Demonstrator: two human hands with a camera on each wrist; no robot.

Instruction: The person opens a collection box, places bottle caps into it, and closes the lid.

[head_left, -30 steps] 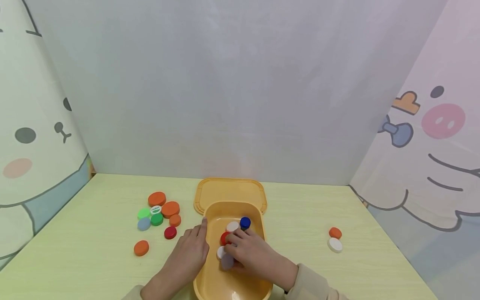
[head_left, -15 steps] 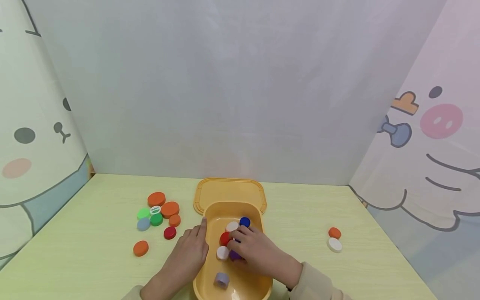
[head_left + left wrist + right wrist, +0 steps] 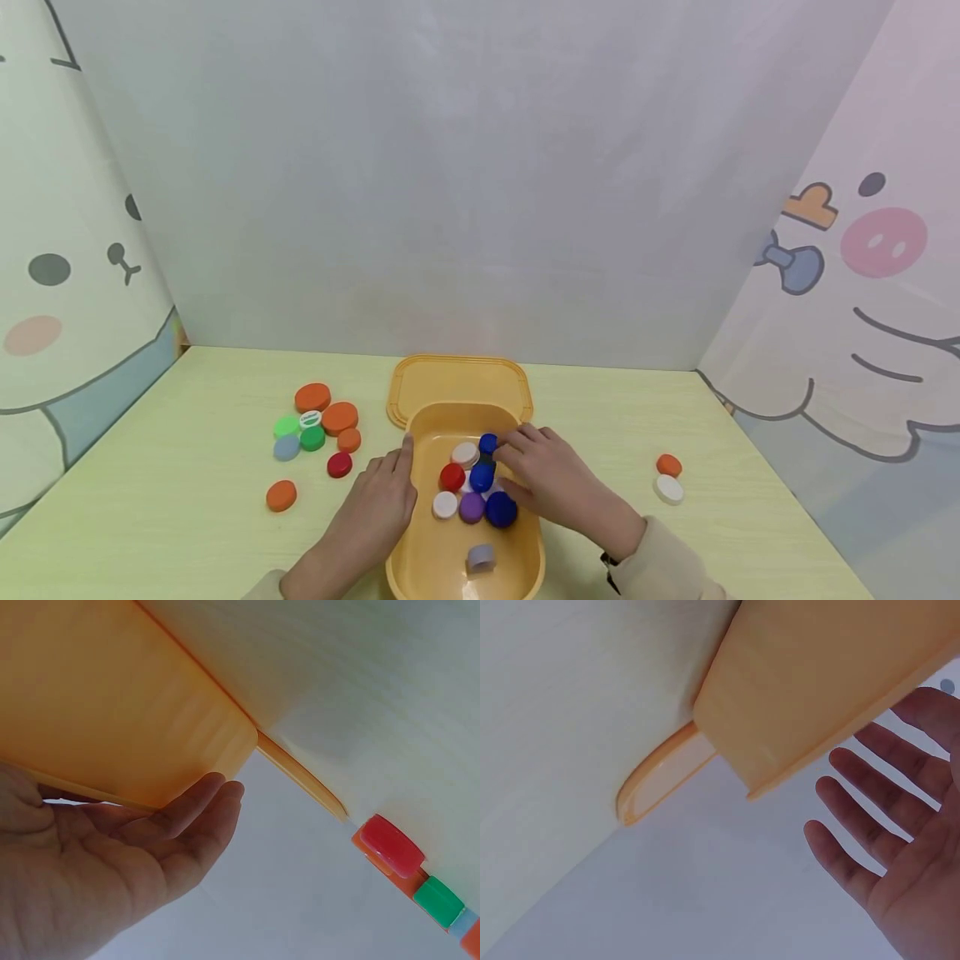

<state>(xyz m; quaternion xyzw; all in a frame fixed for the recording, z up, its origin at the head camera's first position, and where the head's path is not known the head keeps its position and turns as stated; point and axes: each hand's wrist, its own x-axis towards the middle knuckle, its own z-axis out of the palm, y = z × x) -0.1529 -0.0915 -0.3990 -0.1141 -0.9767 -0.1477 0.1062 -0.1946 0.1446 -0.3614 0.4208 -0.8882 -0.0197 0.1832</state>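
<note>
Table point(image 3: 592, 433) and box point(image 3: 431, 554) share the caps point(image 3: 482, 477) between them, so the work looks partway: one batch lies inside the box, another bunch sits to its left, and a pair lies well apart on the right. The box stands uncovered; its lid point(image 3: 459, 379) lies flat just behind, its near edge hidden by the box.

The left hand point(image 3: 382, 496) appears to hold the box's left wall lightly, thumb toward the inside. The left wrist view shows the fingers against the outer wall, which the head view hides. The right hand point(image 3: 551, 479) reaches over the right rim, fingers loosely spread; the right wrist view shows its palm bare, gripping nothing. Whether a fingertip touches a cap, I cannot tell.

Only the head view shows the caps inside. Among the bigger ones, two orange caps point(image 3: 341, 418) wait on the left, and a dark blue cap point(image 3: 501, 509) lies in the box near the right thumb. Smaller, a purple cap point(image 3: 472, 507) sits just beside it, and a lavender cap point(image 3: 482, 558) lies apart, toward the near end.
</note>
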